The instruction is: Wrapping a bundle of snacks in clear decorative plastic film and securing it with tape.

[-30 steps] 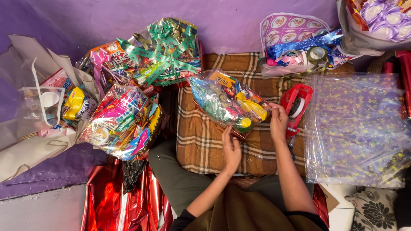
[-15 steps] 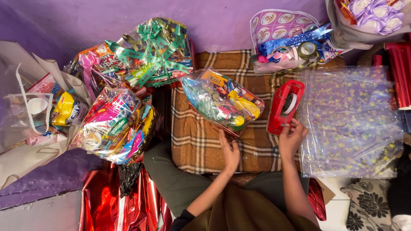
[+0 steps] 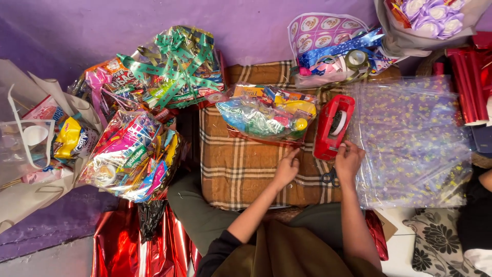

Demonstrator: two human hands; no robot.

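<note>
The right hand [image 3: 348, 161] rests at the near end of the red tape dispenser [image 3: 334, 126], with the fingers curled down on its lower edge; it looks like a light pinch at the tape end, but I cannot tell if it really grips. The dispenser lies directly far from this hand, touching it, and its long axis runs near to far with a small lean to the right. A pair of scissors [image 3: 330, 178] lies just beside the hand, on its left and near side.

The left hand [image 3: 287, 168] is relaxed, with fingertips on the near edge of the wrapped snack parcel [image 3: 266, 117]. So the right hand is clearly the nearer one to the dispenser.

The dispenser is bright red plastic with a roll visible in its middle opening. It sits on the right part of the checked brown cushion [image 3: 241, 169]. To the right of it a sheet of clear cellophane with small dots [image 3: 410, 133] is spread out.
</note>
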